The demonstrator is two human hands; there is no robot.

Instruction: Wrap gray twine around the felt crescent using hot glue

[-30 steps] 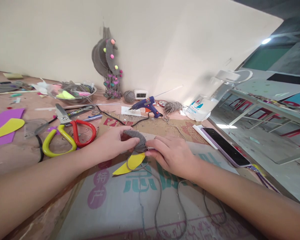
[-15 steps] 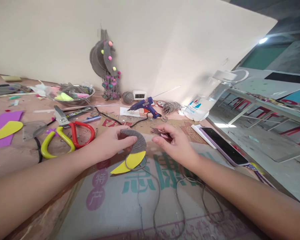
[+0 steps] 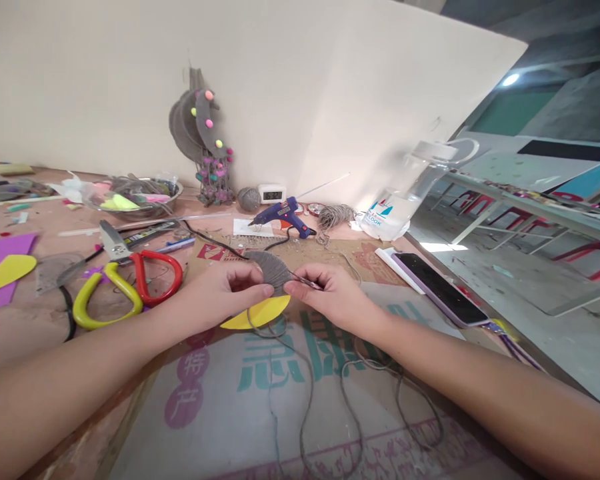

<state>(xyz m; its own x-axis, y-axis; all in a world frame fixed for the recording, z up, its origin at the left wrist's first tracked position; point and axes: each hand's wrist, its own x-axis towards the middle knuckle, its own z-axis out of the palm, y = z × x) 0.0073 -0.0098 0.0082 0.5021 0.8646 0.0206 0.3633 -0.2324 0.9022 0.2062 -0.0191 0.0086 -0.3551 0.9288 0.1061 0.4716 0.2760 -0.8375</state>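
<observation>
A yellow crescent piece (image 3: 264,313) is partly wrapped in grey yarn (image 3: 270,269). My left hand (image 3: 235,287) pinches the wrapped part from the left. My right hand (image 3: 325,290) is closed on a small dark pointed tool (image 3: 307,282), mostly hidden by the fingers, and its thumb meets the right edge of the wrapped part. Loose grey yarn (image 3: 307,373) hangs from the crescent and loops across the printed board (image 3: 220,427) below both hands.
Scissors with yellow and red handles (image 3: 156,273) lie left. Behind stand a blue glue gun (image 3: 285,212), a bowl of scraps (image 3: 173,200), a small clock (image 3: 272,194) and a plastic jug (image 3: 400,200). A phone (image 3: 437,287) lies right. A decorated grey crescent (image 3: 193,127) hangs on the wall.
My right hand has moved left with the tool and now meets the crescent. The crescent has tilted in my left hand, and its yellow part looks shorter. The view has shifted slightly.
</observation>
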